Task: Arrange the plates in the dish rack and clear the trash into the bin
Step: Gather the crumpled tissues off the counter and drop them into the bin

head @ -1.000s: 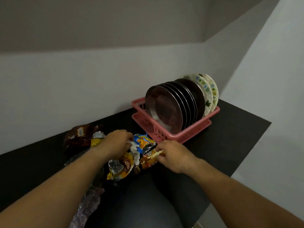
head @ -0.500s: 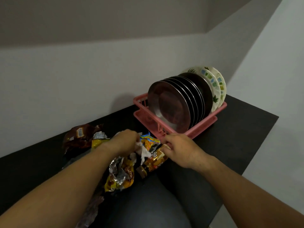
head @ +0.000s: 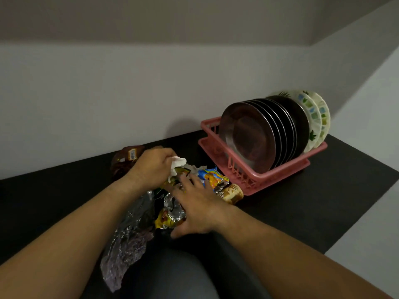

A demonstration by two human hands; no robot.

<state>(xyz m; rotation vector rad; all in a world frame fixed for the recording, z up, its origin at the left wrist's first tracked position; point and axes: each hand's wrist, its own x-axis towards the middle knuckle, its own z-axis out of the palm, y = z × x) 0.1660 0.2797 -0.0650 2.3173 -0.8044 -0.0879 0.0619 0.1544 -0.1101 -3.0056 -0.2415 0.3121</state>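
A pink dish rack (head: 254,175) stands on the black counter (head: 323,190) at the right. Several dark metal plates (head: 250,134) stand upright in it, with two patterned white plates (head: 313,117) behind them. A heap of snack wrappers (head: 213,178) lies left of the rack. My left hand (head: 151,167) grips a crumpled white tissue (head: 178,164) at the top of the heap. My right hand (head: 194,203) lies spread over the wrappers, fingers straight, pressing on a foil packet (head: 170,212). A brown printed wrapper (head: 231,192) pokes out to its right.
A brown packet (head: 127,157) lies by the wall behind my left hand. A crinkled clear-silver bag (head: 127,240) hangs over the counter's near edge. A dark rounded shape (head: 168,275) fills the bottom centre. Walls close in behind and on the right.
My right hand has moved left from the rack's corner onto the wrapper heap and spread flat. My left hand has lifted a little with the tissue.
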